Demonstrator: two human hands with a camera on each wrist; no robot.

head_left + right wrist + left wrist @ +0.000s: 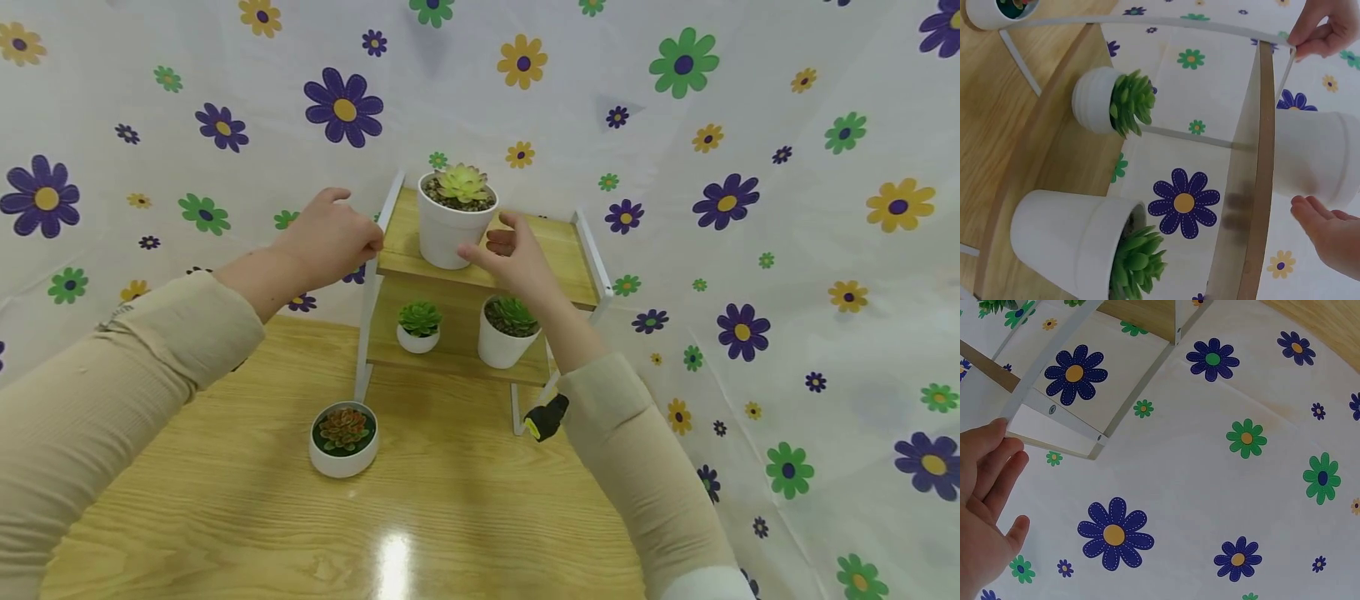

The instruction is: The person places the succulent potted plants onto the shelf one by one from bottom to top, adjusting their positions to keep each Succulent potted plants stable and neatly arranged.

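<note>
A two-tier plant shelf with wooden boards (543, 242) and a white metal frame (594, 254) stands against the flowered cloth. At its upper left corner my left hand (330, 237) pinches the frame; the right wrist view shows this hand (1329, 28) at the frame's end too. On the top board sits a white pot (450, 237) with a pale green succulent (462, 183). My right hand (517, 254) is beside that pot's right side, thumb near its wall and fingers loosely bent; whether it touches the pot I cannot tell.
The lower board carries a small white pot (417, 340) and a larger white pot (501, 343), both with green succulents. A low white bowl (345, 462) with a reddish succulent stands on the wooden table (247, 500), left of the shelf's front. A black-and-yellow object (546, 418) shows beside my right sleeve.
</note>
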